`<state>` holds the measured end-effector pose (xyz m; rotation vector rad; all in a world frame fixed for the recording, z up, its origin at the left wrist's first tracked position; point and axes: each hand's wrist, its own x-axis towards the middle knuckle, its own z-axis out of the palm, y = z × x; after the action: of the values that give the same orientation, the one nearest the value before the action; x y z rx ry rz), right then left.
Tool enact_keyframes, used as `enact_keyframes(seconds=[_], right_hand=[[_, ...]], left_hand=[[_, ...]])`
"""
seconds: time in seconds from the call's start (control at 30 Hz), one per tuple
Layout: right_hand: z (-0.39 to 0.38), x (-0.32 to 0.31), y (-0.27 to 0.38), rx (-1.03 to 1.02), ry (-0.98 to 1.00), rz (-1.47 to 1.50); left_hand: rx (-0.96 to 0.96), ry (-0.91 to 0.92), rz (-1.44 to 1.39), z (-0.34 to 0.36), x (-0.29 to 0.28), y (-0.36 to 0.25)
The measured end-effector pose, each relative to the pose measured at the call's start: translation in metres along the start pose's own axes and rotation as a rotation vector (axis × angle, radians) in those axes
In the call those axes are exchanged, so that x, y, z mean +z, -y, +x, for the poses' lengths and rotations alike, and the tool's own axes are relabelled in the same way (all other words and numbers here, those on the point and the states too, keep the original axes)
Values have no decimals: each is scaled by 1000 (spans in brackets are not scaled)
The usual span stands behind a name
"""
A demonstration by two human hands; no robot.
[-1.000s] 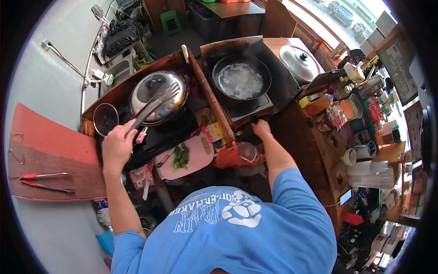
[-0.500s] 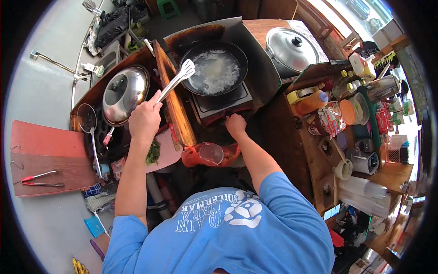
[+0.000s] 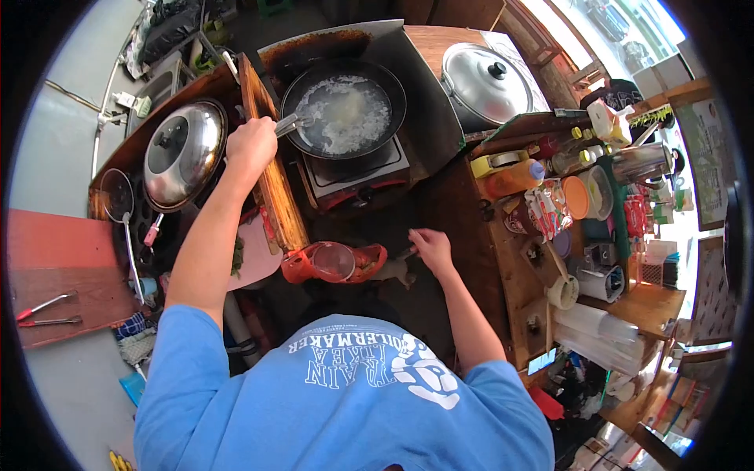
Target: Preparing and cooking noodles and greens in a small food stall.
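My left hand [image 3: 251, 149] is closed round the metal handle of a slotted turner [image 3: 290, 124], its head tipped over the left rim of a black wok [image 3: 399, 110]. Whether its tip touches the food is hard to make out. Pale, whitish bits [image 3: 349, 114] in liquid cover the bottom of the wok. Underneath stands a gas stove [image 3: 353, 174] with a dark metal windshield round its back and sides. Lower right of the stove, my right hand [image 3: 432, 250] hangs in the air, fingers loosely bent and a little apart, with nothing visible in them.
A wooden board [image 3: 271, 169] walls off the stove on the left, beside a lidded pan [image 3: 184, 153] and a strainer [image 3: 118, 196]. A large lidded pot [image 3: 479, 86] stands back right. Bottles and containers crowd the right counter [image 3: 514, 290]. A red bag [image 3: 369, 261] hangs in front.
My left hand has lowered the turner from above the wok's left side to its rim. My right hand has left the stove front and moved back and to the right.
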<state>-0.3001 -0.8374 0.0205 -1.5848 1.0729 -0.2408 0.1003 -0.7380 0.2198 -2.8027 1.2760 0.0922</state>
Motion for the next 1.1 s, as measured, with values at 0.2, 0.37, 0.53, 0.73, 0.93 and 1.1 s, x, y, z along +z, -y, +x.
enact_keyframes(seconds=[0.2,0.37,0.53,0.73,0.93,1.1], right_hand=[[-98,-35,-46,413,-34,280],[-137,-35,-83,659,-30,472],[-143,-36,-96,687,-18,485],[-129,-43,-105,675,38,388],[-127,-58,-117,651,80,257],[-136,-66,-130,675,79,213]], left_hand=[[-36,162,-16,11,5,-17],[-149,289,-122,9,12,-28],[-221,395,-284,0,38,-46],[-227,391,-324,-7,64,-71],[-363,304,-457,-22,49,-100],[-424,229,-526,-23,58,-111]])
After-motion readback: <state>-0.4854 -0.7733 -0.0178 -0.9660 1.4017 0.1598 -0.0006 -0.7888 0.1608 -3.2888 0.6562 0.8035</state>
